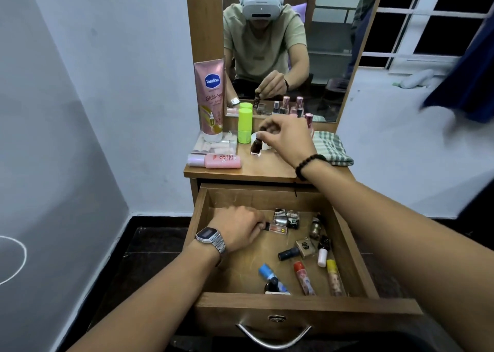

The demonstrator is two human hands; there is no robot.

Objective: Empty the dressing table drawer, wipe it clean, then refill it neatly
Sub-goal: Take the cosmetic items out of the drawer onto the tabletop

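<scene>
Two hands worked at once over the dressing table. Up on its top, the right hand pinched the cap of a small dark-red bottle between fingertips and thumb, the bottle hanging just under the fingers with its base at or barely above the wood; contact could not be told. Down in the open drawer, the left hand lay at the far left, fingers curled round the dark end of a small pinkish bottle lying on its side just right of the knuckles.

Right of that grip, the drawer floor was scattered with loose cosmetics: a cluster of shiny little bottles at the far side, a blue tube, a red tube and a yellow-capped tube near the front.

On the tabletop stood a pink lotion tube and a green stick at the left, with a checked cloth at the right.
</scene>
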